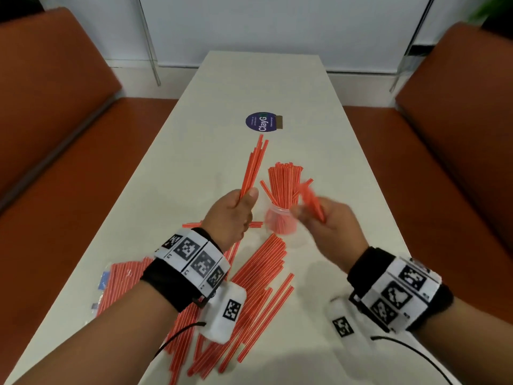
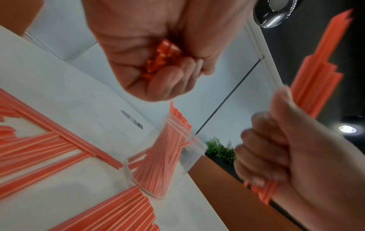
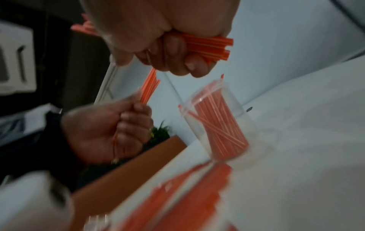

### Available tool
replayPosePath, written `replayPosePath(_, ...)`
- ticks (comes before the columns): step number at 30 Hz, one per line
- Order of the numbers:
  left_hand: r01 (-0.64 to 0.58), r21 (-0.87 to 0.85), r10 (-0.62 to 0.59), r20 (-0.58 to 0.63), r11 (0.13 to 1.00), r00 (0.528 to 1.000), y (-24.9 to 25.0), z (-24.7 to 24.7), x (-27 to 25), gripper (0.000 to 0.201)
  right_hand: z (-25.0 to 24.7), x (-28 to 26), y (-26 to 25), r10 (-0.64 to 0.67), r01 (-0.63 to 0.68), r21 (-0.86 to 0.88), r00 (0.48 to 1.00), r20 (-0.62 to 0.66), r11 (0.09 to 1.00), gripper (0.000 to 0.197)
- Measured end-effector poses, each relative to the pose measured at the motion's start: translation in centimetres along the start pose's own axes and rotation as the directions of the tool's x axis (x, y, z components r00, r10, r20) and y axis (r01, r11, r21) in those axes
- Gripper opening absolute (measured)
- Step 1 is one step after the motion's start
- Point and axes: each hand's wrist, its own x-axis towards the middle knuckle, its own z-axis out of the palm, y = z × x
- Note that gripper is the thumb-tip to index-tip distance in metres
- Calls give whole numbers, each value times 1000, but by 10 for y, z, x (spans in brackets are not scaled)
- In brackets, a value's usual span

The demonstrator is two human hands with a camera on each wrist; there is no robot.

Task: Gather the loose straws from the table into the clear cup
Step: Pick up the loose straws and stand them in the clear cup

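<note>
A clear cup (image 1: 280,221) stands mid-table, packed with upright orange straws (image 1: 286,184). My left hand (image 1: 236,215) grips a bundle of straws (image 1: 254,165) that points up and away, just left of the cup. My right hand (image 1: 324,226) grips a second, blurred bundle (image 1: 312,201) right beside the cup's rim. Many loose straws (image 1: 261,273) lie on the table near me, partly under my left wrist. The left wrist view shows the left hand (image 2: 158,70) above the cup (image 2: 192,150) and the right hand (image 2: 296,156). The right wrist view shows the right hand (image 3: 168,46), the left hand (image 3: 102,132) and the cup (image 3: 194,125).
A torn plastic packet with more straws (image 1: 122,279) lies at the table's near left edge. A round blue sticker (image 1: 261,122) sits on the white table (image 1: 333,134) beyond the cup. Orange benches (image 1: 55,120) flank both long sides.
</note>
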Motion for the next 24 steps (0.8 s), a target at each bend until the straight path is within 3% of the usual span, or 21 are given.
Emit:
replayPosePath(3,-44,-73,41,-39,996,998,5,9,1,34,-7,37,-19,149,-74,340,968,-200,938,40)
replayPosePath(7,-119,-169,104,-94,978,990,13,19,5,28,-3,77,-27,218,-43,535,939,-267,844,41)
replayPosePath(13,-235,-211,196,-191,949,962,17,21,12,25,17,85,2,239,-176,311,955,-176,934,31)
replayPosePath(16,-262,-224,213,-220,938,952,19,24,17,25,19,85,7,221,-173,256,960,-171,951,24)
replayPosePath(21,-301,-109,263,-273,947,925,28,40,26,24,15,87,7,176,-103,253,942,-285,962,16)
replayPosePath(24,-280,112,302,-338,953,891,32,55,38,31,10,87,8,174,-56,286,897,-406,957,13)
